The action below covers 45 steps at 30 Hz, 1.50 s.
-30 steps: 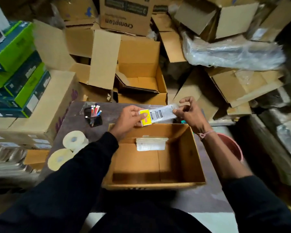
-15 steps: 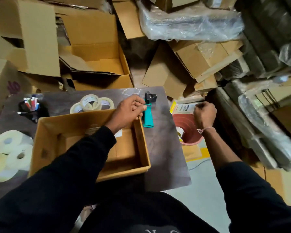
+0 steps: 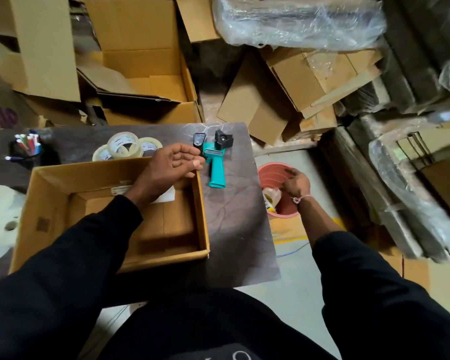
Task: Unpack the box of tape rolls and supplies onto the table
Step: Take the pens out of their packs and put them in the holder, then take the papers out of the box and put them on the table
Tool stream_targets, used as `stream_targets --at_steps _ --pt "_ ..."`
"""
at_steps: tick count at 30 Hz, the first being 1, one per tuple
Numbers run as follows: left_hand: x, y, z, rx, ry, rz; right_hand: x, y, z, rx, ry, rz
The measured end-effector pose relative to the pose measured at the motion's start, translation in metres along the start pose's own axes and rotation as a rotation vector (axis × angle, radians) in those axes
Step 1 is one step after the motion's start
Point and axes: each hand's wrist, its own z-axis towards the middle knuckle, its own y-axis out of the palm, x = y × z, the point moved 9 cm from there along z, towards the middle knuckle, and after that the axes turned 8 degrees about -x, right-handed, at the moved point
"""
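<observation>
Since half a second ago, right hand [image 3: 295, 184] has dropped from the bucket's far rim into the terracotta plastic bucket [image 3: 268, 172] on the floor; fingers loosely spread, holding nothing, crumpled wrapper [image 3: 270, 200] just beside them. Left hand [image 3: 172, 165] hovers over the open brown cardboard box [image 3: 203, 224], fingers half-curled, empty, near the teal tape dispenser [image 3: 215, 165] on the dark table [image 3: 239, 229]. Clear tape rolls [image 3: 125, 148] already out. Step: binning packaging. Next, probably: reach for the white packet [image 3: 166, 197] left in the box.

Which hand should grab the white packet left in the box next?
Left. The left hand hovers open over the box rim, right above the white packet. The right hand is off the table, over the bucket.
</observation>
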Motion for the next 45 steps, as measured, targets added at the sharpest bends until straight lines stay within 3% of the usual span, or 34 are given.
stream_targets --at_steps 5,11,15,18,22,26,31,38,42,45 --pt "-0.010 -0.014 -0.008 0.014 -0.026 -0.073 -0.022 0.033 0.015 -0.069 -0.113 -0.002" --pt "-0.025 -0.055 -0.031 0.040 -0.084 -0.022 -0.120 0.112 -0.057 -0.269 -0.339 0.017" --pt "-0.041 -0.101 -0.055 0.081 -0.145 0.155 -0.161 0.195 -0.125 -0.616 -0.449 -0.051" --pt "-0.059 -0.136 -0.071 0.083 -0.188 0.452 -0.143 0.262 -0.160 -0.762 -0.428 -0.327" --pt "-0.078 -0.157 -0.087 0.048 -0.285 0.805 -0.102 0.332 -0.163 -0.451 -0.807 -1.208" --pt "-0.097 -0.169 -0.098 0.060 -0.390 0.850 -0.070 0.380 -0.175 -0.260 -1.048 -1.560" --pt "-0.111 -0.164 -0.100 0.025 -0.446 0.899 -0.050 0.403 -0.163 -0.194 -1.097 -1.672" --pt "-0.138 -0.156 -0.095 0.066 -0.507 0.833 -0.040 0.406 -0.143 -0.153 -1.139 -1.598" --pt "-0.152 -0.149 -0.095 0.127 -0.528 0.702 -0.041 0.402 -0.142 -0.149 -1.115 -1.470" --pt "-0.160 -0.141 -0.094 0.147 -0.516 0.610 -0.034 0.401 -0.147 -0.206 -1.151 -1.545"
